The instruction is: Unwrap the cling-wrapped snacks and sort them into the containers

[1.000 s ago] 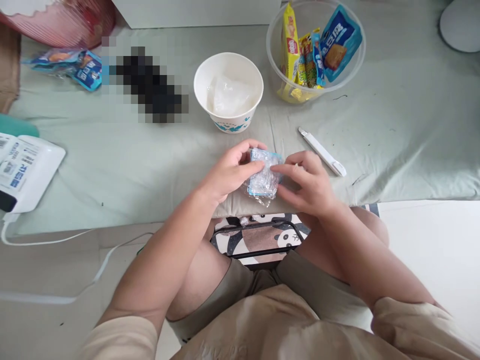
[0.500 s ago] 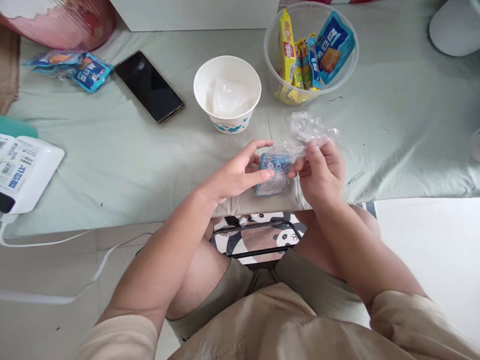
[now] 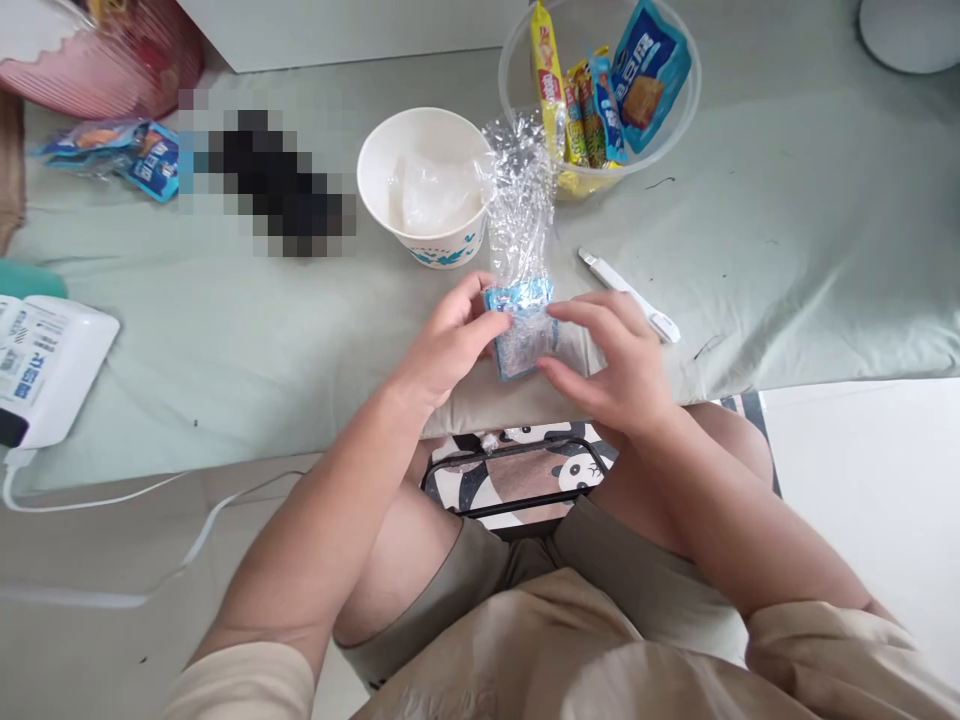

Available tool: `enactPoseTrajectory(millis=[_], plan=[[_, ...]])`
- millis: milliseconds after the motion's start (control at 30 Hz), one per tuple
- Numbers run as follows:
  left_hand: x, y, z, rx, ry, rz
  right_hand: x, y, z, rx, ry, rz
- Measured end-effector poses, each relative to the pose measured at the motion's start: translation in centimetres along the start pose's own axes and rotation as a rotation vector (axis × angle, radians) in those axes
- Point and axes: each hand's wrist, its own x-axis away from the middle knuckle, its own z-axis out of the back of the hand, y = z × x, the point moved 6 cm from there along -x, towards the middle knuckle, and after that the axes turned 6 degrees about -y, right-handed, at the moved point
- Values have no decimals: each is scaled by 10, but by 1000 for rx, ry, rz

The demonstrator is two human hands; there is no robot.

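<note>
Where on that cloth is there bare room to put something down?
The widest patch of cloth lies right of the white cutter and clear tub, below the round grey object. Another lies between the white box and left hand. Around that hand and the right hand it's crowded: blue packet, plastic wrap, paper bowl, cutter, tub.

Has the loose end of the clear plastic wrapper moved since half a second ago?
Yes. Against the paper cup, the loose end of the clear plastic wrapper has moved left and away from the person, to beside the cup's rim.
</note>
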Motion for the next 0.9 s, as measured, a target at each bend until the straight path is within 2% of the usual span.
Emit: enactPoseTrajectory(millis=[100, 267, 600, 733, 900], plan=[[-2, -1, -2, -21, -38, -17, 0, -1, -10, 39, -91, -3], [-2, 0, -5, -81, -37, -79, -2, -7, -9, 17, -29, 39], [-4, 0, 3, -102, 123, -167, 4, -17, -6, 153, 119, 140], [-5, -3, 7, -113, 196, -185, 5, -25, -4, 160, 114, 197], [-6, -5, 12, -7, 290, -221, 14, -40, 4, 131, 161, 292]])
